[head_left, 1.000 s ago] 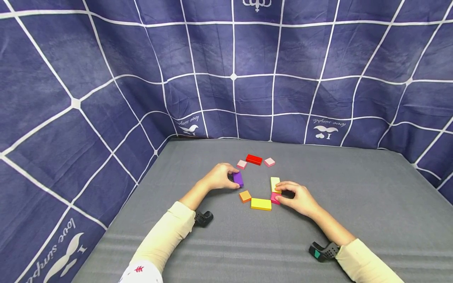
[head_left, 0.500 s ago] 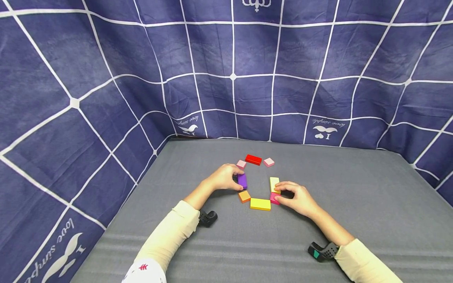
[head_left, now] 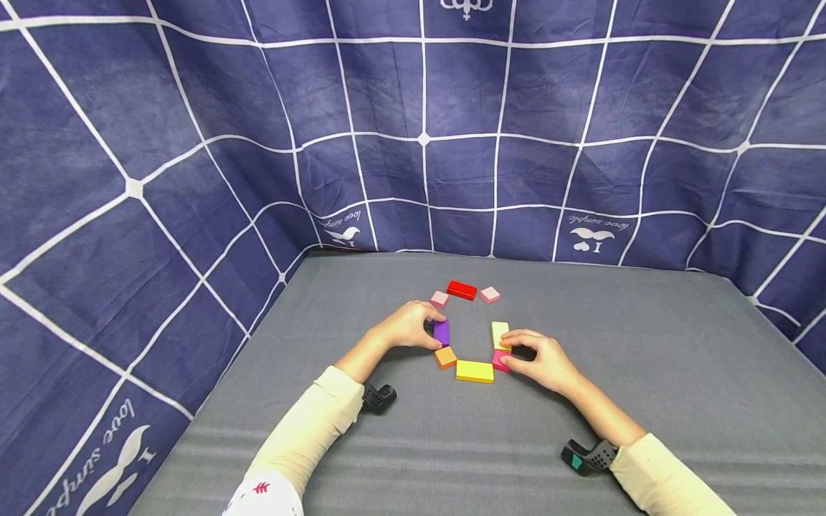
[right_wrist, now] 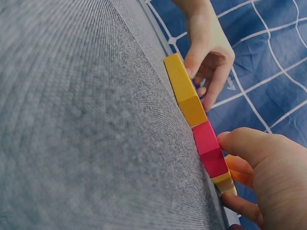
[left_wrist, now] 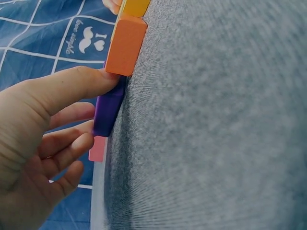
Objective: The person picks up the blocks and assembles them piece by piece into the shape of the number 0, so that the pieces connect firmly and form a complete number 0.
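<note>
On gray cloth (head_left: 652, 351), the purple block (head_left: 442, 332), pointing lengthwise away, is pinched endwise by the left hand (head_left: 411, 325), cream block (head_left: 499, 330) and pink block (head_left: 498, 360) by the right hand (head_left: 542, 360).

In the head view my left hand (head_left: 408, 325) hides bits of the purple block (head_left: 442, 331), my right hand (head_left: 540, 360) covers parts of the cream block (head_left: 500, 332) and magenta block (head_left: 497, 357), and my left sleeve (head_left: 306, 423) runs off the bottom edge. In the left wrist view, the orange block (left_wrist: 127, 45) overlaps the purple one, the top edge cuts off the yellow block (left_wrist: 136, 7), and the cloth (left_wrist: 230, 120) blurs at right.
</note>
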Action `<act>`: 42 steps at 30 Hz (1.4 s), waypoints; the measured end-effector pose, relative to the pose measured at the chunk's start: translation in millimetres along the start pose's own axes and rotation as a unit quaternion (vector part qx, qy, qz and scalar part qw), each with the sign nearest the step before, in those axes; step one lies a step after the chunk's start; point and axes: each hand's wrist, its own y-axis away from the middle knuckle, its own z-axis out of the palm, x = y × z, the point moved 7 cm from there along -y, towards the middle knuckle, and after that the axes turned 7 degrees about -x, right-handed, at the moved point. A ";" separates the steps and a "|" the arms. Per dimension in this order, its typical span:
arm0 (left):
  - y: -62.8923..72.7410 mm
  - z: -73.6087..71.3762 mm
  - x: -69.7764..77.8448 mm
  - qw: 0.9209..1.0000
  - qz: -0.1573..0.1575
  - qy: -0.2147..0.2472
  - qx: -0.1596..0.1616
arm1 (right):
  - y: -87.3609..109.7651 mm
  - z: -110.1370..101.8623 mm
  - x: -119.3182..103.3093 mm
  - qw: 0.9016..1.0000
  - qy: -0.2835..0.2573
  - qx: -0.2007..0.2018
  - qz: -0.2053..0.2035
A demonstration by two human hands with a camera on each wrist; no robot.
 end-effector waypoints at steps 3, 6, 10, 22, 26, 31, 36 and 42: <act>-0.2 -0.4 -0.2 1.000 0.004 -0.002 -0.002 | -0.8 -0.6 -0.7 1.000 -0.001 -0.001 0.002; -0.3 -1.3 0.0 1.000 0.009 0.001 -0.006 | -1.5 -0.9 -0.4 1.000 -0.003 -0.002 0.007; 0.1 -2.2 0.3 1.000 0.009 0.011 -0.011 | -2.1 -0.7 0.7 1.000 -0.004 -0.005 0.012; 4.0 -0.6 1.9 1.000 0.013 0.009 0.002 | -1.7 0.2 1.7 1.000 -0.014 -0.002 0.001; 6.4 0.6 3.5 0.999 0.027 -0.003 0.020 | -1.3 0.6 1.2 1.000 -0.019 0.004 -0.011; 12.3 -0.6 5.3 0.998 0.025 -0.007 0.054 | -0.6 0.5 1.5 1.000 -0.019 0.005 -0.010; 20.9 -1.4 12.9 0.994 0.039 -0.029 0.097 | -0.3 0.3 2.3 1.000 -0.018 0.003 -0.007; 31.0 5.2 20.3 0.993 0.028 -0.042 0.106 | -0.1 0.2 2.9 1.000 -0.011 0.000 -0.001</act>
